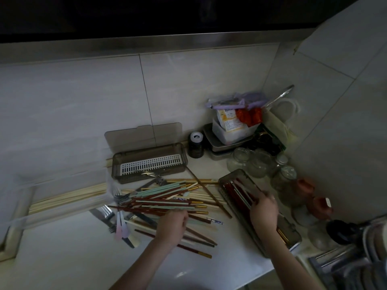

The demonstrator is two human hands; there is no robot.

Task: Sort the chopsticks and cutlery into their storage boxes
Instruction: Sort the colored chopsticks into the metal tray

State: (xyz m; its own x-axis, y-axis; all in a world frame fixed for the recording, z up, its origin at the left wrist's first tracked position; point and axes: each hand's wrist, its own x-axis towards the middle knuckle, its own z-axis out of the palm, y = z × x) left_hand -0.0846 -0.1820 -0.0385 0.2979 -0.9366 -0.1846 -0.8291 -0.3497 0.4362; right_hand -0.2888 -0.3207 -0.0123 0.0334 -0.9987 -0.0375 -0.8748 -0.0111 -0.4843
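At frame centre, mixed chopsticks (pixel 167 203) and forks (pixel 120 197) lay heaped on the pale surface (pixel 73 258). The left hand (pixel 172 226), fingers curled, seemed to grip a few sticks there. The right hand (pixel 263 211) rested relaxed over dark chopsticks in the storage box (pixel 293 237) at lower right.

Two smoky storage boxes (pixel 149 162) lie open; three clear glass jars (pixel 258 162) cluster together; chopsticks (pixel 167 200) and forks (pixel 121 197) are too tangled to count.
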